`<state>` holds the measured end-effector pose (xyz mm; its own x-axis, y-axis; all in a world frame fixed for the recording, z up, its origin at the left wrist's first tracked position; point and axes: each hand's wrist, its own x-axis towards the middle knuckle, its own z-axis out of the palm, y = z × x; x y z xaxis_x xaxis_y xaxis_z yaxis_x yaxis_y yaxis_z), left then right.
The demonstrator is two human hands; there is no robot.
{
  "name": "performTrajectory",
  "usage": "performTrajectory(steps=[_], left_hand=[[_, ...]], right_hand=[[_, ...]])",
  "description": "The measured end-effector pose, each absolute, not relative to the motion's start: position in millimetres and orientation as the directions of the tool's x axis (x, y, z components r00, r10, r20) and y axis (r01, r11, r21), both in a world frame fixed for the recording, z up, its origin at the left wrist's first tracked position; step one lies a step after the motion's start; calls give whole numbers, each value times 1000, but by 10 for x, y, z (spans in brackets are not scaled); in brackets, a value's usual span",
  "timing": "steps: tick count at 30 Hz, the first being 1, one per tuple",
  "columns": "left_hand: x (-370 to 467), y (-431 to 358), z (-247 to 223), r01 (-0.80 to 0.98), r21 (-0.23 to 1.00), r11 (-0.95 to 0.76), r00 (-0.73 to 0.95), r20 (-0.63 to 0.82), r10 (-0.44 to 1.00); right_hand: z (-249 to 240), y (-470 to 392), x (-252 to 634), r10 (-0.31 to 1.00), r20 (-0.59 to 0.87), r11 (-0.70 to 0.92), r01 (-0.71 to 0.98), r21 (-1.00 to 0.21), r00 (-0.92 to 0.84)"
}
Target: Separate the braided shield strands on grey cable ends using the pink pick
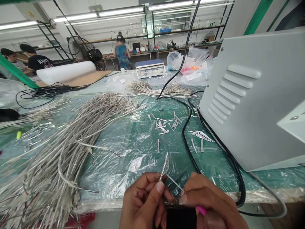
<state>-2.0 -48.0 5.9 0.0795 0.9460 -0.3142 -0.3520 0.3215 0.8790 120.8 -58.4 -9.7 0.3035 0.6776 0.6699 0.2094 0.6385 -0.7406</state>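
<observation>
Near the table's front edge, my left hand [149, 198] pinches the silvery braided end of a cable [165, 165], which points up and away from me. Just to the right, my right hand [207, 197] is closed around a thin metal pick with a pink handle [201, 210]. The pick's slim shaft [175, 183] reaches left, its tip close to the base of the braid. My fingers hide the rest of the cable. Small silvery foil strips [160, 125] lie on the green surface beyond my hands.
A big bundle of braided cables [88, 117] covers the left side. At the right stands a grey vented machine [257, 95], with black cables [187, 140] running beside it. Plastic bags [193, 63] and a blue-topped box [150, 68] sit farther back. Several people [122, 54] are beyond.
</observation>
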Motion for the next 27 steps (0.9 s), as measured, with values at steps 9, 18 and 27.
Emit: performTrajectory(steps=[9,18,27], left_hand=[[-7,-499,53,-330,892,309,49,-310,949],[3,-480,79,-336,893,300,63,-297,953],[64,-508,71,-309,901,305,1,-320,947]], right_hand=[[-133,-530,1305,730,662,652,113,-749,172],[-91,-538,1260,746,622,613,119,-781,239],[-90,-525,1317,743,645,633,122,-764,178]])
